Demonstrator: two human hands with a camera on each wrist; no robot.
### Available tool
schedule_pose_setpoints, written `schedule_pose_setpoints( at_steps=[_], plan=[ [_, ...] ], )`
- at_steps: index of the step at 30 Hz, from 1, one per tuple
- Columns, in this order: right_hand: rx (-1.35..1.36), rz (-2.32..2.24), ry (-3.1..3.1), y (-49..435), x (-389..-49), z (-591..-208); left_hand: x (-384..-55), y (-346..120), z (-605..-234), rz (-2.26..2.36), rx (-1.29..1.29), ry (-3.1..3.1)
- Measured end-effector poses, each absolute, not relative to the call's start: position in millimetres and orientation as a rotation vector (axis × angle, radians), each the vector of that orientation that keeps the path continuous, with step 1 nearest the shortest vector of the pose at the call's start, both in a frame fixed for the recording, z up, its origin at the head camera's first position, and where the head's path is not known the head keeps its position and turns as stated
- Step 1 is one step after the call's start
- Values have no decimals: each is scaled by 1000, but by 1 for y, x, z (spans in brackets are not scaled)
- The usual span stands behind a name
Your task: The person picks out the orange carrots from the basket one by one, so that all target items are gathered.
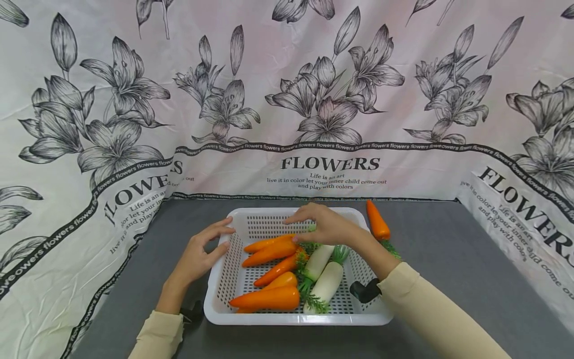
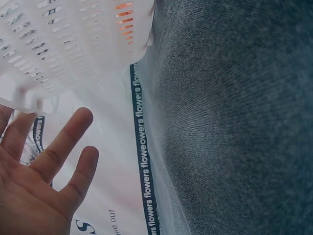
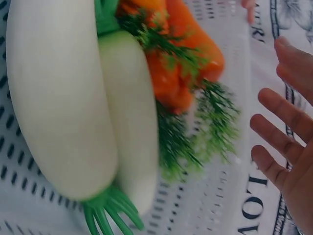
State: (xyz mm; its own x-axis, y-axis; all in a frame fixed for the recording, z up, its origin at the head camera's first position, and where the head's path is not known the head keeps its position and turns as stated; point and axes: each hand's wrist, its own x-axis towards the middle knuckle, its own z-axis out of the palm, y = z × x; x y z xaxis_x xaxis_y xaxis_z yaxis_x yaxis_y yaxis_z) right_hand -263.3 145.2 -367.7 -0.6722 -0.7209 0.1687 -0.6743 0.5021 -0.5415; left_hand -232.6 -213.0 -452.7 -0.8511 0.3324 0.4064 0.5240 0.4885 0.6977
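Observation:
A white perforated plastic basket (image 1: pixel 296 319) stands on the grey surface, with several orange carrots (image 1: pixel 269 298) lying in its left part. Two white radishes (image 1: pixel 329 281) with green tops lie slanted to their right. My left hand (image 1: pixel 197 257) is at the basket's left rim, fingertips right at the edge; its fingers look straight and spread in the left wrist view. Over the back half of the basket, my right hand (image 1: pixel 329 225) hovers above the carrot tops, fingers extended and apart. Nothing shows between the fingers of the right hand (image 3: pixel 293 147) in the right wrist view.
One more carrot (image 1: pixel 378 222) lies outside the basket, by its back right corner, its green top partly behind the right forearm. A white floral-print cloth (image 1: pixel 332 169) rises behind the grey surface (image 1: pixel 430 239) and along both sides.

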Motion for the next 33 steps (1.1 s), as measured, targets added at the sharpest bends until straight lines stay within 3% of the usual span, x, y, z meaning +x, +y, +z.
schedule_pose_setpoints(
  at_steps=[15,33],
  plan=[
    [-1311,-655,2610,112,-268,-397,-232,-212,-451,-1296,-737,-2511],
    [-1202,-584,2564,110,-267,-397,-232,-212,-453,-1299,-745,-2501]
  ],
)
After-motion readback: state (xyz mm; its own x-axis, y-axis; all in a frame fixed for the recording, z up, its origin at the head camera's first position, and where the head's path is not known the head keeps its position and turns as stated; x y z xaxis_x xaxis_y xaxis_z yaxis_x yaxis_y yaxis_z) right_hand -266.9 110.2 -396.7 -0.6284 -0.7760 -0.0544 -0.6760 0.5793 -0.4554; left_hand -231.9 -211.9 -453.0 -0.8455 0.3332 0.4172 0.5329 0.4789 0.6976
